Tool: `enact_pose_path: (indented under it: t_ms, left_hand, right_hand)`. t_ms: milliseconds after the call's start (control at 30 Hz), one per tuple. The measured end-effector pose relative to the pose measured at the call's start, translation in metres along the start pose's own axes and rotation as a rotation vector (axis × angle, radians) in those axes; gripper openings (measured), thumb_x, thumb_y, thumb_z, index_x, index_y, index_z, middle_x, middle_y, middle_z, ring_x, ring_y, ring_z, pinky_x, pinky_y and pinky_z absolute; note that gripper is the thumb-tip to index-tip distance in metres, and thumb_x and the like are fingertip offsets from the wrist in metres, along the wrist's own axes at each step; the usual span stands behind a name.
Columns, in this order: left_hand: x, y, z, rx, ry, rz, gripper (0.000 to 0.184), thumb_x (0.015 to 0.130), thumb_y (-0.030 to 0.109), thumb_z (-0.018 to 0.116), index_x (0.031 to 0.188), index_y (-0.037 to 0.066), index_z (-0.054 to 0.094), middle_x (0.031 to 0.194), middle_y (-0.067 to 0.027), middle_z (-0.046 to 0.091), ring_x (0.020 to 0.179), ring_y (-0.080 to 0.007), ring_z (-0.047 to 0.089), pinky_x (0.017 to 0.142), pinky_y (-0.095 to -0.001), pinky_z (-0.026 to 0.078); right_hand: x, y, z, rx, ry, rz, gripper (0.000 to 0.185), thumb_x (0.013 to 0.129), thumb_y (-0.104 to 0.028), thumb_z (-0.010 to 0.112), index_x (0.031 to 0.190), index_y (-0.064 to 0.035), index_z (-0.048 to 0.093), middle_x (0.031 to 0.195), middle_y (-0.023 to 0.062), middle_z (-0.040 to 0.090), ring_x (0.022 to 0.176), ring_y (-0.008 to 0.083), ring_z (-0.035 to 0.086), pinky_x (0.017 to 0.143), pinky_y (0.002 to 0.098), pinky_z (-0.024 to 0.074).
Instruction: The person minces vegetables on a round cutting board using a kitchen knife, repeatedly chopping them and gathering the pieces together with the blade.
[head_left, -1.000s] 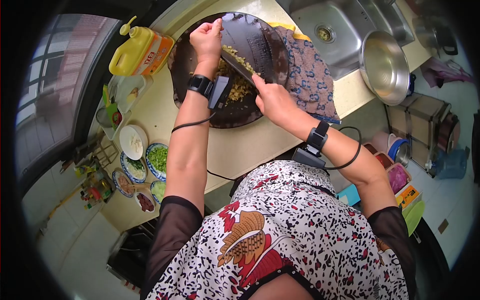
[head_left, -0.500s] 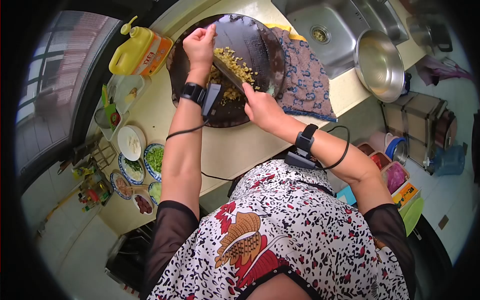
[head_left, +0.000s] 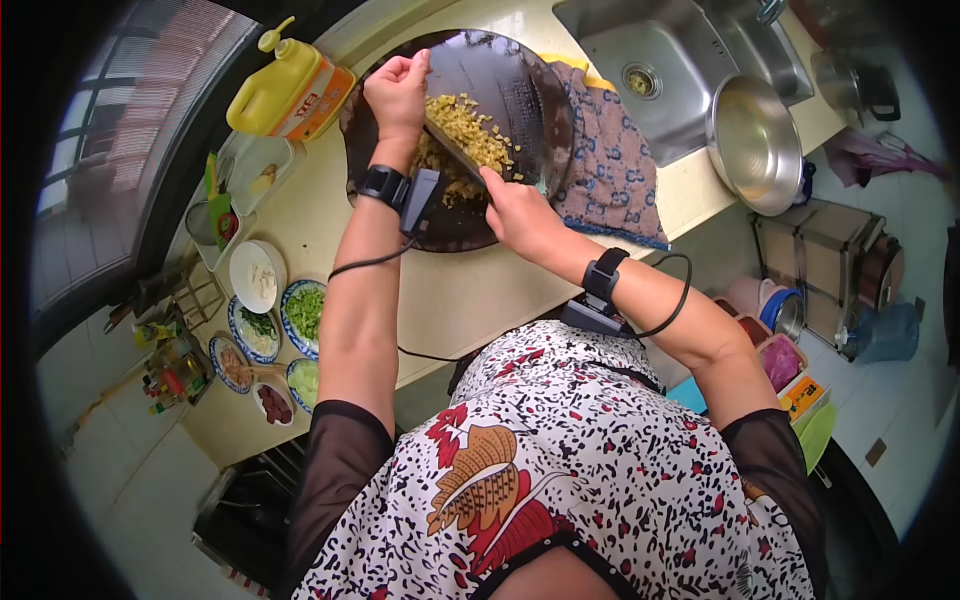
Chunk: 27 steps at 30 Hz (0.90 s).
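Note:
My right hand [head_left: 522,215] is closed round the handle of a kitchen knife [head_left: 452,147]. The dark blade slants up and to the left, edge among chopped yellowish pieces [head_left: 478,130] on a round dark cutting board [head_left: 505,75]. My left hand [head_left: 397,95] is over the left part of the board, fingers curled in and thumb pointing up. Whether anything sits inside those fingers is hidden. The blade's far end lies close to my left wrist, and I cannot tell whether they touch.
A patterned cloth [head_left: 612,170] lies right of the board, below the sink [head_left: 650,45]. A steel bowl [head_left: 757,150] stands at the counter's edge. To the left are a yellow pump bottle [head_left: 290,90], a white bowl [head_left: 256,272] and several plates of cut food, including chopped greens [head_left: 306,312].
The view has shifted slightly. The knife remains in my right hand among the pieces, its blade at a similar slant. My left hand keeps its closed shape.

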<state>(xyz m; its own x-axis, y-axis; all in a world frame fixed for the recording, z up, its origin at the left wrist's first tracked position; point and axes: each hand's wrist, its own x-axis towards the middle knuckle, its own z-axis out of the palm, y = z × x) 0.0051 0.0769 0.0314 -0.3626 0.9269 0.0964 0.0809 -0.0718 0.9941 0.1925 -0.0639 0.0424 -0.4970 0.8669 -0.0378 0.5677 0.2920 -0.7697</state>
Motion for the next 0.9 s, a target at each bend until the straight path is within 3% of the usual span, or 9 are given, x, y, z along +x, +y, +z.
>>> enact_pose_path:
  t_ms: [67, 100, 233, 367, 500, 733, 833, 900]
  left_hand:
    - [-0.002, 0.013, 0.002, -0.010, 0.016, 0.019, 0.026, 0.087, 0.018, 0.071, 0.067, 0.001, 0.064, 0.055, 0.0047, 0.053, 0.048, -0.0012, 0.042, 0.045, -0.0180, 0.031]
    - [0.001, 0.023, 0.000, -0.018, 0.021, 0.006, 0.026, 0.087, 0.019, 0.071, 0.068, 0.002, 0.064, 0.054, 0.0050, 0.053, 0.047, -0.0011, 0.042, 0.045, -0.0179, 0.030]
    - [0.028, 0.008, -0.027, -0.010, -0.117, -0.194, 0.028, 0.086, 0.021, 0.071, 0.066, 0.002, 0.064, 0.053, 0.0055, 0.051, 0.045, -0.0021, 0.040, 0.044, -0.0180, 0.028]
    - [0.020, -0.011, -0.023, 0.029, -0.080, -0.205, 0.029, 0.085, 0.021, 0.072, 0.065, 0.002, 0.064, 0.053, 0.0059, 0.051, 0.046, -0.0022, 0.041, 0.045, -0.0183, 0.029]
    - [0.002, 0.007, -0.010, 0.024, 0.005, 0.075, 0.028, 0.086, 0.020, 0.072, 0.066, 0.002, 0.065, 0.055, 0.0052, 0.053, 0.047, -0.0019, 0.042, 0.045, -0.0189, 0.030]
    - [0.026, 0.011, -0.045, -0.145, -0.112, -0.224, 0.026, 0.087, 0.020, 0.071, 0.069, 0.003, 0.064, 0.053, 0.0069, 0.050, 0.044, -0.0011, 0.037, 0.042, -0.0182, 0.024]
    - [0.016, -0.010, -0.044, -0.034, -0.039, -0.259, 0.026, 0.086, 0.020, 0.072, 0.068, 0.003, 0.064, 0.053, 0.0073, 0.049, 0.043, -0.0015, 0.036, 0.042, -0.0188, 0.024]
    - [0.007, -0.013, -0.044, -0.093, -0.012, -0.193, 0.026, 0.086, 0.020, 0.072, 0.067, 0.003, 0.063, 0.054, 0.0070, 0.050, 0.044, -0.0014, 0.037, 0.042, -0.0187, 0.024]
  right_hand:
    - [-0.004, 0.004, 0.001, -0.038, 0.020, -0.024, 0.053, 0.080, -0.003, 0.057, 0.129, 0.0059, 0.041, 0.077, 0.0252, 0.060, 0.074, 0.0431, 0.060, 0.067, 0.0490, 0.0479]
    - [-0.002, -0.007, -0.004, -0.031, 0.081, -0.076, 0.042, 0.079, -0.002, 0.056, 0.117, 0.0085, 0.045, 0.072, 0.0253, 0.059, 0.070, 0.0441, 0.060, 0.065, 0.0493, 0.0478]
    - [0.023, -0.058, -0.015, -0.047, -0.031, 0.021, 0.018, 0.075, 0.003, 0.055, 0.088, 0.0069, 0.044, 0.064, 0.0258, 0.058, 0.065, 0.0448, 0.061, 0.061, 0.0505, 0.0488]
    - [0.022, -0.040, 0.008, -0.122, -0.029, 0.051, 0.020, 0.075, 0.003, 0.054, 0.092, 0.0076, 0.044, 0.065, 0.0264, 0.059, 0.067, 0.0461, 0.061, 0.061, 0.0516, 0.0497]
    - [0.008, -0.016, 0.007, -0.062, 0.031, -0.046, 0.025, 0.078, 0.000, 0.055, 0.099, 0.0086, 0.044, 0.069, 0.0268, 0.060, 0.069, 0.0444, 0.061, 0.064, 0.0503, 0.0497]
    - [0.025, -0.063, 0.004, -0.041, -0.053, 0.012, 0.023, 0.078, 0.001, 0.055, 0.095, 0.0095, 0.043, 0.066, 0.0264, 0.058, 0.065, 0.0452, 0.060, 0.061, 0.0492, 0.0486]
    - [0.024, -0.055, 0.017, -0.171, -0.064, 0.024, 0.024, 0.076, 0.002, 0.055, 0.097, 0.0097, 0.044, 0.067, 0.0257, 0.059, 0.065, 0.0446, 0.060, 0.059, 0.0484, 0.0481]
    - [0.018, -0.035, 0.024, -0.065, -0.055, -0.025, 0.030, 0.076, 0.002, 0.056, 0.103, 0.0107, 0.044, 0.069, 0.0254, 0.060, 0.065, 0.0443, 0.060, 0.060, 0.0483, 0.0487]
